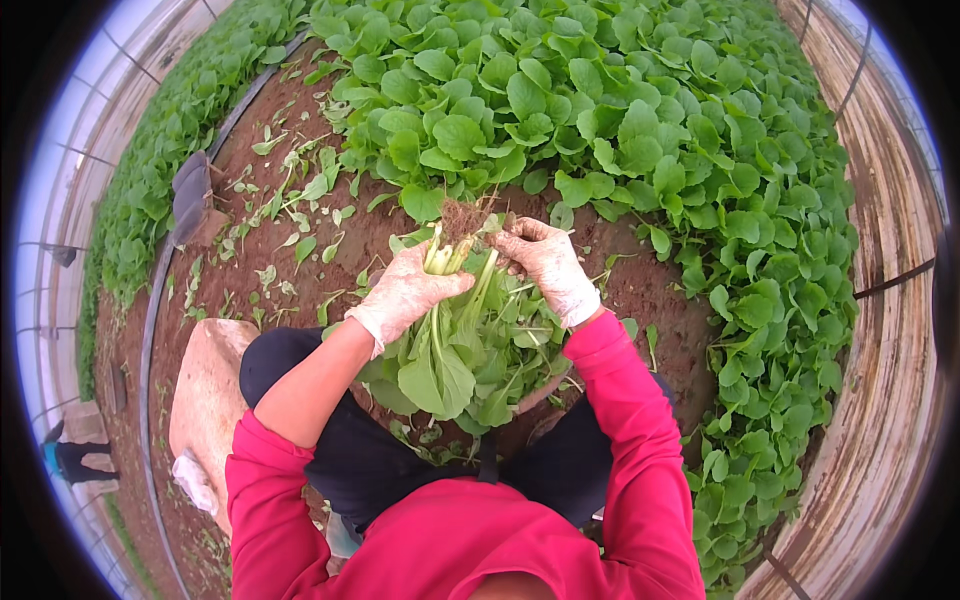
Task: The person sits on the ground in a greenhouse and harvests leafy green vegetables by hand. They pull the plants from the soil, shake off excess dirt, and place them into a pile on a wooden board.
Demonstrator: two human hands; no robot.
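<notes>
My left hand (412,289), in a soiled pale glove, grips a bunch of leafy greens (442,352) by its pale stems. The bunch hangs upside down, with its brown, soil-caked roots (463,216) upward and leaves below. My right hand (546,259), gloved alike, is just right of the roots, thumb and fingers pinched around what looks like a leaf stem; the fingers partly hide it. Beneath both hands, between my knees, lies a heap of picked greens (525,337). Part of a pale rounded edge (541,394) shows under the heap; I cannot tell what it belongs to.
Dense rows of growing greens (562,105) stand ahead and to the right. A pale sack-like object (206,397) rests by my left knee. Loose leaves litter the brown soil (360,240). A dark hose (148,360) runs along the left. Another person (79,461) is far left.
</notes>
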